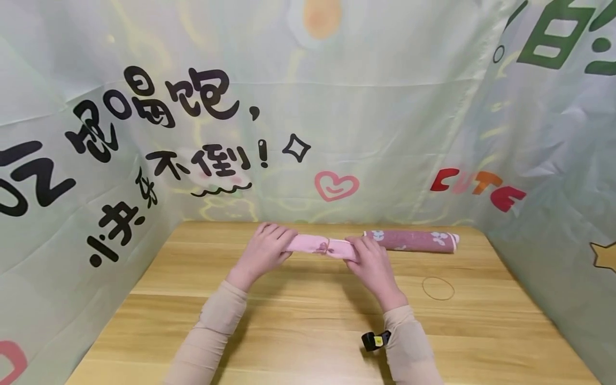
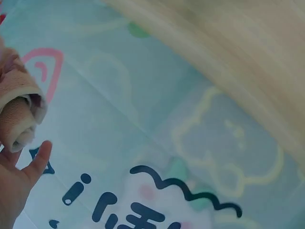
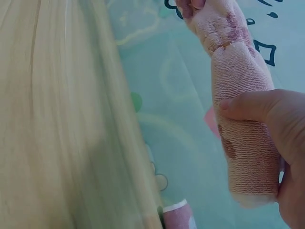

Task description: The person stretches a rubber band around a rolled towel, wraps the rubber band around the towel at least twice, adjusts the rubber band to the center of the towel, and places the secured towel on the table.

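A light pink rolled-up towel is held level above the back of the table, cinched at its middle by a thin rubber band. My left hand grips its left end, and my right hand grips the right end. The left wrist view shows the spiral end of the rolled towel beside the left thumb. Seen from the right wrist, the right thumb lies across the towel, which narrows where the band squeezes it.
Behind the right hand, a mauve rolled towel with pale flowers lies along the table's back edge. A loose rubber band lies on the wooden table at right. Printed cloth walls enclose the back and sides.
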A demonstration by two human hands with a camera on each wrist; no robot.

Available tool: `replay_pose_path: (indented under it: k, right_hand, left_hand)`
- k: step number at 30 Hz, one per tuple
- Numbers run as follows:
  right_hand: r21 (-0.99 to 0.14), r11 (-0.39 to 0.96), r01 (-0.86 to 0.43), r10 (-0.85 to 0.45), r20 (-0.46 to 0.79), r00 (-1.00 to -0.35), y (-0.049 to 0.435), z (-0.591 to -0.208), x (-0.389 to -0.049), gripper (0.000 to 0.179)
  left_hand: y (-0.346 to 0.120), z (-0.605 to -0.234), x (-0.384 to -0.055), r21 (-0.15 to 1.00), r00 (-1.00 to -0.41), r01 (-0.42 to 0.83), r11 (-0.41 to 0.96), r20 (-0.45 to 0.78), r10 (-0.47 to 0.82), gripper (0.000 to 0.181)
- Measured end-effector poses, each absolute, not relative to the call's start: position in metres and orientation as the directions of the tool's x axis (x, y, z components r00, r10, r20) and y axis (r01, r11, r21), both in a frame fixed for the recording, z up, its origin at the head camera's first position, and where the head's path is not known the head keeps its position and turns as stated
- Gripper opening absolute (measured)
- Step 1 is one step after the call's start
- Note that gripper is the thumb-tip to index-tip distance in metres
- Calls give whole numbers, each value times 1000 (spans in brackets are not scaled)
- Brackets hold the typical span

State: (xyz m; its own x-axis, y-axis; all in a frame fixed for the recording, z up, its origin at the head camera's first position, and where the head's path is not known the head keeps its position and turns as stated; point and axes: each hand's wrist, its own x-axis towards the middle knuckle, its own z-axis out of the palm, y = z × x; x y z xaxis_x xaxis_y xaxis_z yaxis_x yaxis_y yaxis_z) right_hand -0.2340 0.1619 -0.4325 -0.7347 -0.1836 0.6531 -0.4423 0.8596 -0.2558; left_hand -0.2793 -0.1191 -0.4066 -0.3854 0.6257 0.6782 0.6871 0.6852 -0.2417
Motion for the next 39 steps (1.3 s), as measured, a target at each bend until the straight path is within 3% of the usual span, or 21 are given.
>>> replay_pose_path:
  k: [6, 16, 22, 30, 39]
  right_hand:
    - [-213, 870, -445, -225, 631, -742, 155, -420, -236, 51]
    - [-98, 873, -479, -321, 623, -713, 132, -398, -258, 45]
    - [-66, 876, -477, -341, 613, -712, 114, -398, -275, 43]
    - [-65, 886, -459, -357, 535, -766, 99, -411, -300, 37]
    - [-115, 914, -390, -314, 409, -857, 89, -427, -320, 37]
  left_hand:
    - [-132, -405, -281, -353, -297, 659, 665, 689, 660, 39]
    - [-158, -395, -296, -392, -268, 620, 680, 708, 653, 37]
    - [-175, -399, -316, -395, -327, 617, 681, 658, 678, 37]
    - [-186, -412, -338, -387, -362, 627, 676, 623, 693, 30]
    - [-186, -433, -352, -273, -541, 644, 715, 498, 678, 27]
